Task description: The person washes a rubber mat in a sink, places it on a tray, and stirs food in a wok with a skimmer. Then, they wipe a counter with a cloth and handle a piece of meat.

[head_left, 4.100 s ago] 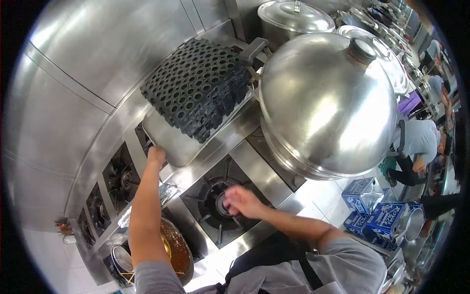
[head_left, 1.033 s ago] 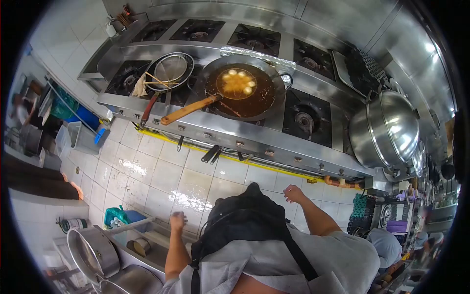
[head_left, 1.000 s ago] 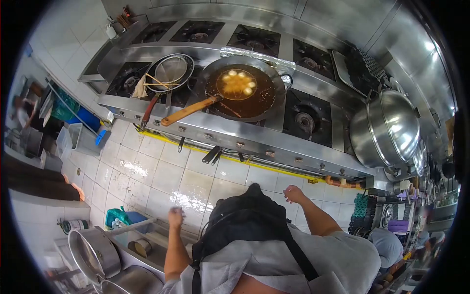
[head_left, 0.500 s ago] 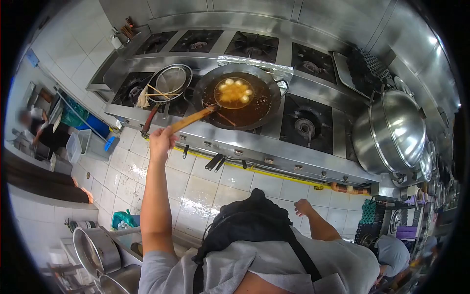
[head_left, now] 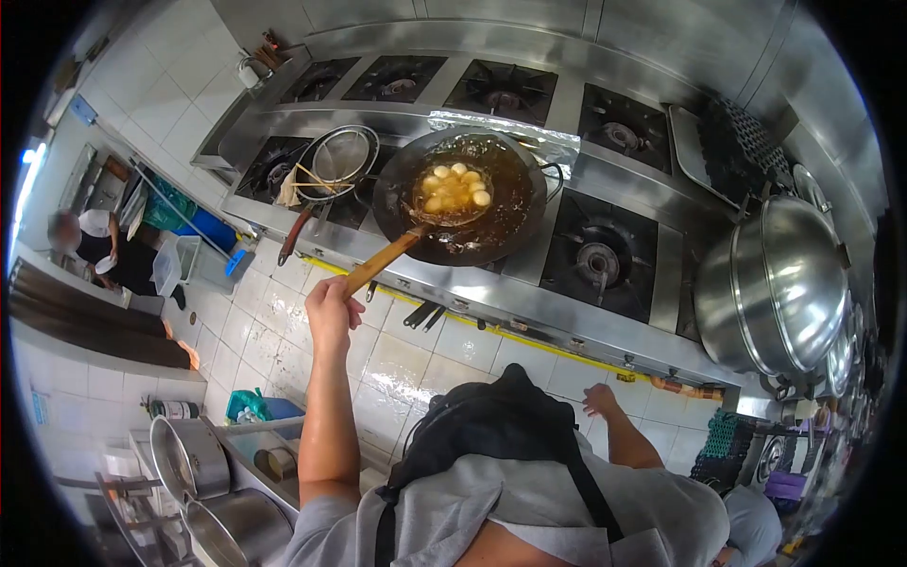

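My left hand (head_left: 329,310) is closed around the wooden handle (head_left: 385,261) of a wide skimmer, whose round head dips in the dark oil of a large black wok (head_left: 392,208). Several pale yellow balls (head_left: 452,187) are gathered in the skimmer head, with oil around them. Away from the stove, my right hand (head_left: 597,401) hangs low at the right with fingers partly spread and nothing in it.
A wire strainer (head_left: 337,156) lies over a pan left of the wok. Bare burners (head_left: 597,257) and a big domed steel pot (head_left: 784,283) stand to the right. Steel pots (head_left: 192,461) are behind at lower left. Another person (head_left: 111,248) works at far left.
My left hand has drawn the skimmer slightly toward me, and the balls sit lower in the wok, bunched in its head. The view has shifted a little. The right hand stays lowered.
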The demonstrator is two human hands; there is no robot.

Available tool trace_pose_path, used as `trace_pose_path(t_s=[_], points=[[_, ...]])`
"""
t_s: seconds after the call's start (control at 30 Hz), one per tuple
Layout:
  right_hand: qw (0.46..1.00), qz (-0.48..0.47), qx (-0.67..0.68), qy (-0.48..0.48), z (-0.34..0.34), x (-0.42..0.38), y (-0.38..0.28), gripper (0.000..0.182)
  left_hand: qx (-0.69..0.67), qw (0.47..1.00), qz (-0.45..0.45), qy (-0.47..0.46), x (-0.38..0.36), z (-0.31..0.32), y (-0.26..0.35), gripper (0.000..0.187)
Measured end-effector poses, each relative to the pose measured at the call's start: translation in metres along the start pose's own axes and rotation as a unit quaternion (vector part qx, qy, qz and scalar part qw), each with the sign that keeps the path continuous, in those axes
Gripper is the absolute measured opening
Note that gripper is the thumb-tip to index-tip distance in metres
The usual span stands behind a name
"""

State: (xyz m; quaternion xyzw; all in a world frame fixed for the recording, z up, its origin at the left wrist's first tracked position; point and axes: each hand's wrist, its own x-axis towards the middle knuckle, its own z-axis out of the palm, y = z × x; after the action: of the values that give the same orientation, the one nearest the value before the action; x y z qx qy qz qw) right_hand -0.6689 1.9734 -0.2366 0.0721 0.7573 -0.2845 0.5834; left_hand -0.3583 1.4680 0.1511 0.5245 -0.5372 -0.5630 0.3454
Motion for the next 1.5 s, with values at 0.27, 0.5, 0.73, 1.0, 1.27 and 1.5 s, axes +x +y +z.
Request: trace_pose_path(t_s=[0.27,0.5,0.73,1.0,1.27,1.5], points=[[0.993,-0.078,-0.072,0.046,-0.027,-0.005,-0.043,0.025,-0.012,0.999,0.023,0.019,-0.025,0.02,-0.012,0.033],[0.989,-0.056,-0.131,0.029,-0.072,0.015,-0.043,0.033,-0.027,0.997,-0.002,0.069,-0.047,0.032,-0.015,0.034],[0.982,-0.032,-0.183,-0.031,-0.074,0.028,-0.036,0.027,-0.024,0.997,-0.017,0.076,-0.067,0.058,-0.008,0.034],[0.91,-0.151,-0.366,-0.126,-0.06,0.034,-0.012,0.016,0.003,0.999,-0.035,0.03,-0.085,0.077,-0.015,0.04],[0.929,-0.136,-0.321,-0.123,-0.069,0.061,0.012,0.021,0.036,0.998,-0.049,-0.023,-0.104,0.09,-0.018,0.041],[0.914,-0.195,-0.333,-0.122,-0.068,0.07,0.008,0.026,0.08,0.994,-0.057,-0.041,-0.109,0.099,-0.022,0.045]])
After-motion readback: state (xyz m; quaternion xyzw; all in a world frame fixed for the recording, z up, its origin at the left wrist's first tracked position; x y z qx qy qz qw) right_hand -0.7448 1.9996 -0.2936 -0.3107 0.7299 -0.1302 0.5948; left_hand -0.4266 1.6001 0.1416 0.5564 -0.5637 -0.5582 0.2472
